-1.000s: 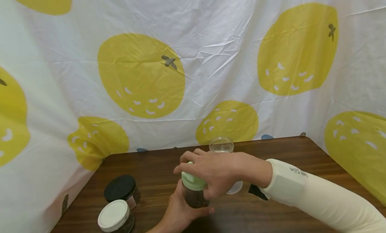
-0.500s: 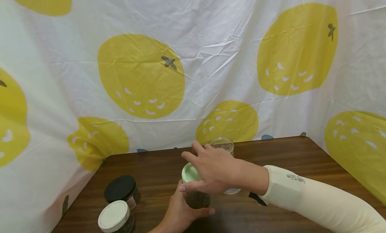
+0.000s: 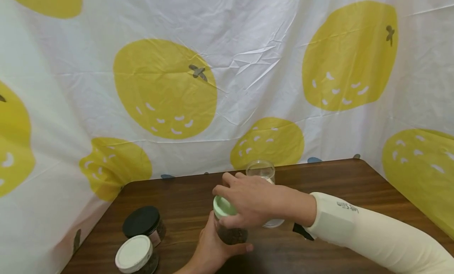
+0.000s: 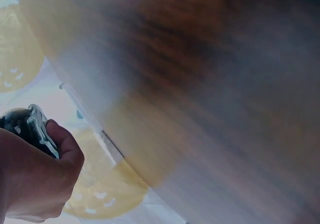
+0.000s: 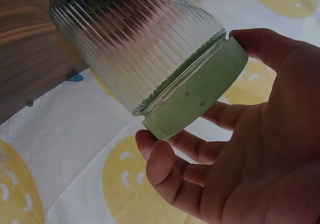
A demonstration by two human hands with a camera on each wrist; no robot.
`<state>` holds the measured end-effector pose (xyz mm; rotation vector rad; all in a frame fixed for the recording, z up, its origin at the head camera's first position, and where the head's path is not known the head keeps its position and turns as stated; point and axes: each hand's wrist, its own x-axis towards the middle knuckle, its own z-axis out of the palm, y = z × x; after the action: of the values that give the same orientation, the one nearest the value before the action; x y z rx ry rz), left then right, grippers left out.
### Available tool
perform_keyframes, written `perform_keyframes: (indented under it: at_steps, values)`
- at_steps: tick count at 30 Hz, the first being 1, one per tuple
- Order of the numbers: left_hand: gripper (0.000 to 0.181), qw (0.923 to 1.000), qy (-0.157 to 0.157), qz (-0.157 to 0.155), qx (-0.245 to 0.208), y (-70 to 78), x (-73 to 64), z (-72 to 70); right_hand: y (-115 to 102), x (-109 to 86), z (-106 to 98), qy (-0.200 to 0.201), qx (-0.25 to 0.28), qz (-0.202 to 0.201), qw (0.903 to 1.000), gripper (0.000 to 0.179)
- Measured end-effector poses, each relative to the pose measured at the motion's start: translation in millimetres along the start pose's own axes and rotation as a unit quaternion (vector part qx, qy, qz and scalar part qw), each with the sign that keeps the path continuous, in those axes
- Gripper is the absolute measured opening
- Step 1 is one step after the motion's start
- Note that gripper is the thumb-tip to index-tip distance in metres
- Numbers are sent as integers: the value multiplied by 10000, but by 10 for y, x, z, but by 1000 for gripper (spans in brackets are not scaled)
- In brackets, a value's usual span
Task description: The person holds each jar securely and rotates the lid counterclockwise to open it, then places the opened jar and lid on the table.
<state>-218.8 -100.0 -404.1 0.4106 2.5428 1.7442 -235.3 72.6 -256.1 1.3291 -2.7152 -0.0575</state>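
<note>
In the head view, my left hand [image 3: 210, 247] grips a clear jar [image 3: 230, 235] low around its side, thumb at the near edge. Dark contents lie in the bottom of the jar. Its pale green lid [image 3: 220, 207] is held at the rim by my right hand [image 3: 257, 201], which covers much of the top. The right wrist view shows the jar's ribbed wall [image 5: 135, 59] and the green lid [image 5: 200, 91], with thumb and fingertips on opposite sides of the rim. At the left edge of the left wrist view, the left hand [image 4: 42, 179] curls around the jar's base [image 4: 42, 129].
A black-lidded jar [image 3: 142, 221] and a white-lidded jar [image 3: 134, 253] stand close together at the left of the dark wooden table [image 3: 337, 226]. Behind the right hand stands a clear container [image 3: 260, 169], partly hidden. A lemon-print curtain [image 3: 248, 89] encloses the table.
Half a second ago, the right hand's fingers were spread and raised off the lid; now they have come down onto its rim. The left hand and jar have stayed in place.
</note>
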Motion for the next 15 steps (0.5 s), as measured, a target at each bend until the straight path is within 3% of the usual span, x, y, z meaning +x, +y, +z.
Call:
perform_keyframes:
  at_steps: [15]
  values:
    - [98,9999,13,-71,-106,-2,-4,-8,-27,-14,-55,-82,-138,-424,9990,56]
